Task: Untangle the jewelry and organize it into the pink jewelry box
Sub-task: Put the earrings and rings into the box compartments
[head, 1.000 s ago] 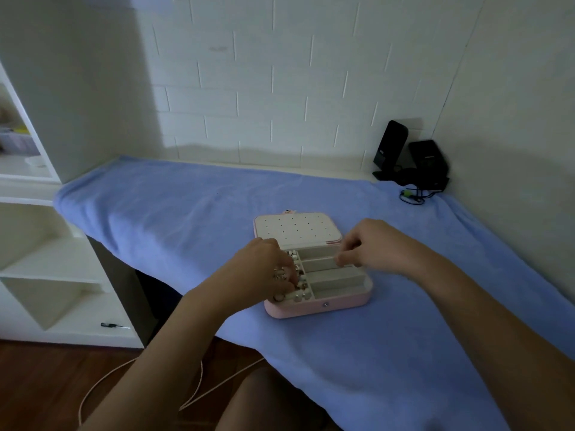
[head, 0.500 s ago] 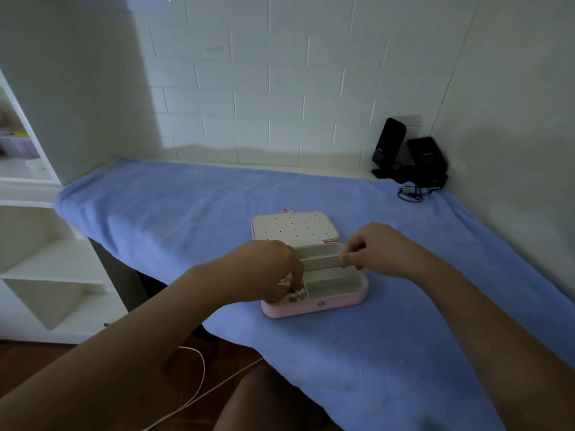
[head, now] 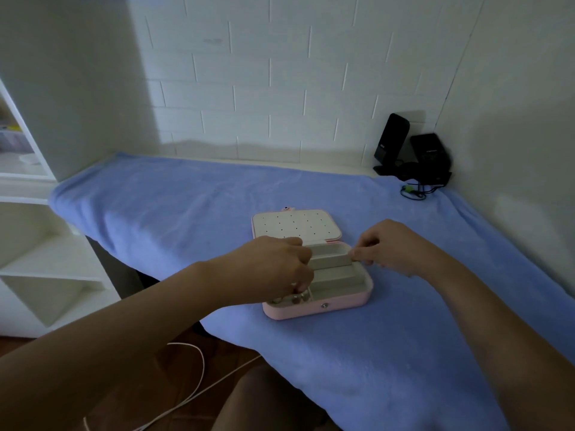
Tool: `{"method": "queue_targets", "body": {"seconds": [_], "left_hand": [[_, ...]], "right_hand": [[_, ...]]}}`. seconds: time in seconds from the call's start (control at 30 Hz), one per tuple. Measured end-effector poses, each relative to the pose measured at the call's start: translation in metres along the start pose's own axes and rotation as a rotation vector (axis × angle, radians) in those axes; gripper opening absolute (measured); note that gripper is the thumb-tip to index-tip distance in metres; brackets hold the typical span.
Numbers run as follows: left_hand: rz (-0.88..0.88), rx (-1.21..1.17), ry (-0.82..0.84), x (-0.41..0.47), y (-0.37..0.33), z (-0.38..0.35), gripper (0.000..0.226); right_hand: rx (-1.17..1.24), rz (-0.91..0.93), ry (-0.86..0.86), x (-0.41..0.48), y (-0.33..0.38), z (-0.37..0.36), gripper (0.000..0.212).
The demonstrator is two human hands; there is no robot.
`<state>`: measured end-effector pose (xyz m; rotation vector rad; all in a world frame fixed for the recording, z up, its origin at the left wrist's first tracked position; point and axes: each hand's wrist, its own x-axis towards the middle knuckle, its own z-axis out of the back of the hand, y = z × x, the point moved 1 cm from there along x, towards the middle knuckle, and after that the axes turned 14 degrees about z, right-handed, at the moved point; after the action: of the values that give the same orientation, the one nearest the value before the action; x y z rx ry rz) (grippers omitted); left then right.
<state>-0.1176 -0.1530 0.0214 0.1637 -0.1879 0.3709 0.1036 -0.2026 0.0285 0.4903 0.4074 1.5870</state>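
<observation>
Your left hand (head: 273,269) has slid further over the left column of the pink jewelry box (head: 329,306), fingers curled down at the jewelry (head: 292,300) in the front-left compartment; grip unclear. Your right hand (head: 392,247) still pinches the grey divider (head: 329,259). The box lies open on the blue towel (head: 186,213). The lettering on the speakers (head: 429,154) is unreadable.

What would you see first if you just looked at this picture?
The open pink jewelry box sits on the blue towel, with the left hand over shiny jewelry at its left side and the right hand at its right edge. Black speakers stand in the far right corner.
</observation>
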Motion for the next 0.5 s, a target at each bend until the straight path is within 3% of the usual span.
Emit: {"method": "queue_targets", "body": {"seconds": [0.2, 0.33, 0.5], "left_hand": [[0.004, -0.07, -0.038, 0.0, 0.002, -0.002, 0.024], [0.106, -0.076, 0.05, 0.005, 0.001, -0.004, 0.007], [0.13, -0.095, 0.066, 0.002, 0.004, -0.005, 0.013]], "right_hand": [[0.052, 0.081, -0.147, 0.001, -0.005, 0.011, 0.019], [0.091, 0.039, -0.277, 0.0, -0.021, 0.027, 0.018], [0.014, -0.18, -0.143, -0.007, -0.052, 0.032, 0.012]]}}
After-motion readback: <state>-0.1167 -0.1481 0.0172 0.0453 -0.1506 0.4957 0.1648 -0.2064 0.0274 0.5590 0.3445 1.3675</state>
